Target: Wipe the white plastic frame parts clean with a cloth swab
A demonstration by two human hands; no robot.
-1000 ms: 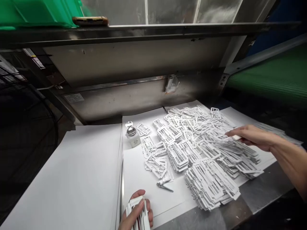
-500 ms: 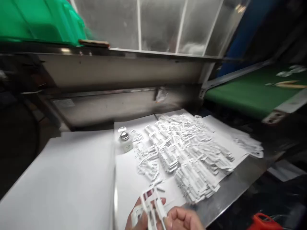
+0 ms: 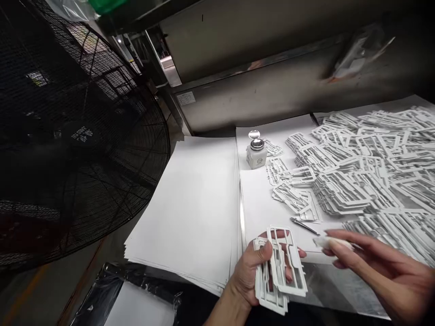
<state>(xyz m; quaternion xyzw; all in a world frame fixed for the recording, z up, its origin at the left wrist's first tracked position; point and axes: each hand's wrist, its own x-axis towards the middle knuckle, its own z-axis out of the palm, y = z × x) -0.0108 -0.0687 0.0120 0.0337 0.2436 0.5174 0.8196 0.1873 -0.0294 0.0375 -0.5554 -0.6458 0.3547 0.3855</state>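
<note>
You stand in a factory workshop: heaped white plastic frames (image 3: 367,172), a metal machine housing (image 3: 265,86), a caged industrial fan (image 3: 74,136).

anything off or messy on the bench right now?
Mostly orderly. The white plastic frames lie in a loose sprawl, some stacked, some scattered singly toward the small white bottle, whose cap is flipped open. A pair of tweezers lies loose on the paper. Left hand holds a stack of frames; nothing looks spilled or broken.

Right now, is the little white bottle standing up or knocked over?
Standing up: the small white bottle sits on its base on the white sheet, silver cap on top.
</note>
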